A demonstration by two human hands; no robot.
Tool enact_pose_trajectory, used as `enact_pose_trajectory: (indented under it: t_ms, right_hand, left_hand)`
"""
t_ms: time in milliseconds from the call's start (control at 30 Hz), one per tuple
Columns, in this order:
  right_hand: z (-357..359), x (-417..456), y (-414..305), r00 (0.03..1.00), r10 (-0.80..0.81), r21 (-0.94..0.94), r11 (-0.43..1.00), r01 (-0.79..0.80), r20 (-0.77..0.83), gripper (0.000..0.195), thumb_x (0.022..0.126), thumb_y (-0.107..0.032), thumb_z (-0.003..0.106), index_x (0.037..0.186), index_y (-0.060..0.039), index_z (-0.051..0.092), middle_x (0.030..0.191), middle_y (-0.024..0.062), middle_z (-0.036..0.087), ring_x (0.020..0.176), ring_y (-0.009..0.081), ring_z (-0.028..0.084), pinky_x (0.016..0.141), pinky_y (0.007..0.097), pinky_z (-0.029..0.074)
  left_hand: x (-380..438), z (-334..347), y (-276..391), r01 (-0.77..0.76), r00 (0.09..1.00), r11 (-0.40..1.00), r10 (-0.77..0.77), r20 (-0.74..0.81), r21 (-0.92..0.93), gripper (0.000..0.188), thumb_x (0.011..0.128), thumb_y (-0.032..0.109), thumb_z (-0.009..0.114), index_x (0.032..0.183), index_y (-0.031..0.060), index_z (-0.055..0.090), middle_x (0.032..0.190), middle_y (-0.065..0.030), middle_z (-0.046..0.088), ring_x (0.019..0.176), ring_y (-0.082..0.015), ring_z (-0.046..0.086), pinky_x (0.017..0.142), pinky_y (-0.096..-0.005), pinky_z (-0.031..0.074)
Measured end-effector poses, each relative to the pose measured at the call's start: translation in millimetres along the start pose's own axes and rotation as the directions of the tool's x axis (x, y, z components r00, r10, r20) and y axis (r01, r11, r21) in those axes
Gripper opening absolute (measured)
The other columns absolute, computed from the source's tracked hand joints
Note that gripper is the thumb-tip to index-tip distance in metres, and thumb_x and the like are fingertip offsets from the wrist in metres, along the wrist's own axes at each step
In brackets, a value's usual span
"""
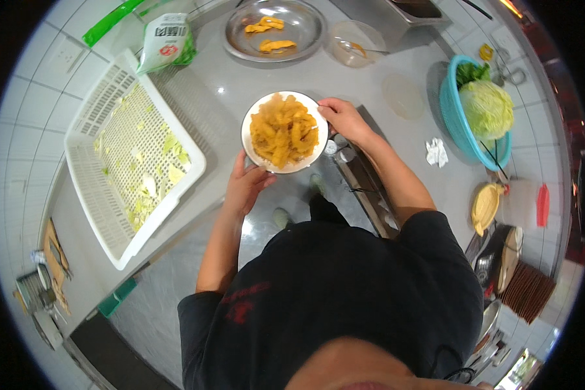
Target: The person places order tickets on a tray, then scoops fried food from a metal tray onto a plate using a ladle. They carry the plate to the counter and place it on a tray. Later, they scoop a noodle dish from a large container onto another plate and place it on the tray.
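A round white plate (pixel 253 155) with a dark rim carries a heap of golden fried battered strips (pixel 285 131). My left hand (pixel 247 183) grips the plate's lower left edge, its fingers partly hidden under the rim. At the upper right edge my right hand (pixel 343 117) pinches the rim, thumb on top. Both hands hold the plate roughly level near the counter's front edge. Behind it stands an oval stainless steel dish (pixel 302 36), where two small groups of similar yellow strips (pixel 277 45) lie.
Cabbage scraps lie in a white plastic basket (pixel 165 109) on the left, beside a printed food bag (pixel 165 41). Right of the steel dish is a clear plastic bowl (pixel 356 44) with a utensil. A blue basket (pixel 449 112) holds a cabbage (pixel 487 108); crumpled tissue (pixel 436 152) lies near it.
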State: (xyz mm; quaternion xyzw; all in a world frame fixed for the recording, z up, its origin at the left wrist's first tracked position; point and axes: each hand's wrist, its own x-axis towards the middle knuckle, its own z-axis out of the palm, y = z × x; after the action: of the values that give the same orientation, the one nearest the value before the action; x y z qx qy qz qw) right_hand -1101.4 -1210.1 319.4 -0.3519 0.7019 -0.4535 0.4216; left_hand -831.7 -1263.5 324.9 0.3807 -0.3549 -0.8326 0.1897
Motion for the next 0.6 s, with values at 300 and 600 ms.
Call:
enact_pose_trajectory:
  t_ms: [300,600]
  right_hand:
    - [2.7,-66.0,-22.5,0.994,-0.063,0.089,0.994,0.055,0.085,0.024,0.089,-0.018,0.051,0.103,0.0011,0.056,0.071,-0.002,0.054,0.055,0.0046,0.046,0.049,0.0199,0.039]
    - [30.7,-105.5,-39.1,0.915,-0.142,0.08,0.99,0.12,0.379,0.025,0.086,-0.017,0.054,0.102,0.0017,0.054,0.071,0.0005,0.054,0.057,0.0056,0.048,0.05,0.0198,0.039]
  left_hand:
    - [-50.9,28.9,-27.7,-0.248,0.967,0.904,0.251,-0.037,-0.349,0.053,0.083,0.007,0.048,0.132,0.0116,0.028,0.121,-0.0089,0.047,0.1,-0.0192,0.054,0.074,-0.0301,0.049]
    - [-117.3,-5.3,-102.2,-0.353,0.908,0.736,0.419,-0.022,-0.578,0.048,0.082,0.01,0.052,0.126,0.008,0.034,0.121,-0.011,0.047,0.108,-0.0261,0.05,0.086,-0.0419,0.047]
